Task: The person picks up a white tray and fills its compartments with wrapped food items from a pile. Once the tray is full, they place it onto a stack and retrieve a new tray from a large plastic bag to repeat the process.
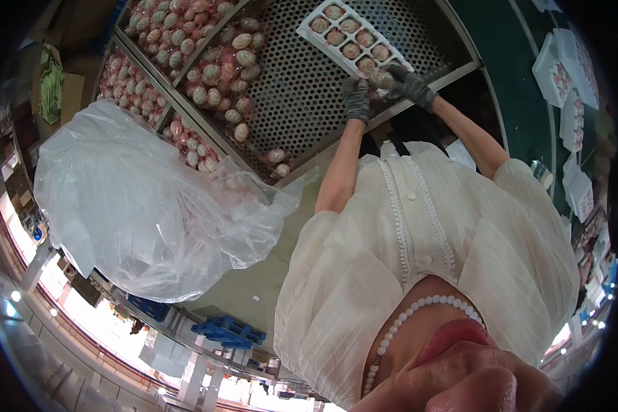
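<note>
A white compartment tray (pixel 350 38) lies slanted on the perforated metal surface, with several striped, egg-shaped pieces in clear wrap in its cells. Grey gloves cover both hands. At the tray's near end, my right hand (pixel 410 87) has its fingers curled over a wrapped piece (pixel 380 79). Just left of that piece is my left hand (pixel 356 100), its fingers pressed together near the tray's corner; what they hold, if anything, is hidden. Many loose wrapped pieces (pixel 242 41) are heaped on the left part of the perforated surface.
Metal dividers (pixel 206 42) separate more heaps of pieces at the left. A large clear plastic bag (pixel 137 206) bulges beside the metal frame. Several white trays (pixel 574 117) stand on the green surface (pixel 518 89) at the right. Blue pallets (pixel 228 332) lie on the floor.
</note>
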`<action>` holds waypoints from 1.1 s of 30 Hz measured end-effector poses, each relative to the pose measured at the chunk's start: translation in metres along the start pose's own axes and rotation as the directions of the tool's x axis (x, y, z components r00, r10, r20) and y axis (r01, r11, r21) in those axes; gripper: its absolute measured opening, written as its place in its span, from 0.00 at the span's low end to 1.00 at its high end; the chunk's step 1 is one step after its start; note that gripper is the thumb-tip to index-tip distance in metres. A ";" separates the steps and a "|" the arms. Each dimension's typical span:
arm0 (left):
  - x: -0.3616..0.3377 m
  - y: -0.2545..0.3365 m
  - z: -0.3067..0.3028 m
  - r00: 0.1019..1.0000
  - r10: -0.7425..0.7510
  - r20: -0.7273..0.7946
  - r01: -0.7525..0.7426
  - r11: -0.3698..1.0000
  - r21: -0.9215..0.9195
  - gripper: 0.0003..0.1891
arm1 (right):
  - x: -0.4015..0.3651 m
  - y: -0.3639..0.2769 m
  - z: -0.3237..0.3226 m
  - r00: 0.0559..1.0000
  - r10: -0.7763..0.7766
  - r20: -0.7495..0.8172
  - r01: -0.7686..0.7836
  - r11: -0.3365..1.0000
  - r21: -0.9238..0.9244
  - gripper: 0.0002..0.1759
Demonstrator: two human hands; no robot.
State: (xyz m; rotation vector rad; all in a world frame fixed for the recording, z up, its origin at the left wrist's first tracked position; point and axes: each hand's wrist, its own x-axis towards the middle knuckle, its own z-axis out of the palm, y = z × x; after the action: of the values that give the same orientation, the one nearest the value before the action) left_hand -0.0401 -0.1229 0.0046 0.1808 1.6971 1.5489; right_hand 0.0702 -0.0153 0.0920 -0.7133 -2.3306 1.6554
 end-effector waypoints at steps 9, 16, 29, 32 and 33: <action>-0.007 0.018 0.038 0.947 0.296 0.124 -0.263 0.497 0.827 0.12 | -0.027 0.001 0.011 0.931 0.091 -0.353 -0.234 0.891 -0.389 0.32; 0.001 0.032 0.036 0.997 0.064 0.046 -0.078 0.859 0.506 0.10 | -0.011 -0.008 -0.003 0.999 0.031 0.013 -0.013 0.713 -0.701 0.20; -0.016 0.010 0.026 0.924 0.353 0.143 -0.335 0.573 0.748 0.12 | 0.013 0.020 0.008 0.994 0.086 0.074 -0.020 0.774 -0.633 0.10; -0.012 0.004 0.025 0.983 0.143 0.116 -0.184 0.793 0.581 0.13 | 0.012 0.025 0.014 0.995 0.092 0.045 -0.041 0.762 -0.646 0.09; -0.018 0.011 0.029 0.982 0.147 0.118 -0.189 0.796 0.575 0.13 | 0.016 0.029 0.012 0.992 0.119 0.047 -0.061 0.760 -0.647 0.09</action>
State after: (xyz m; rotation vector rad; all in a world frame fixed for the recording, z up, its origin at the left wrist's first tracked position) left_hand -0.0140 -0.1092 0.0253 0.7138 2.1060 1.0681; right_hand 0.0587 -0.0098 0.0588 -0.8881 -2.9960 0.8743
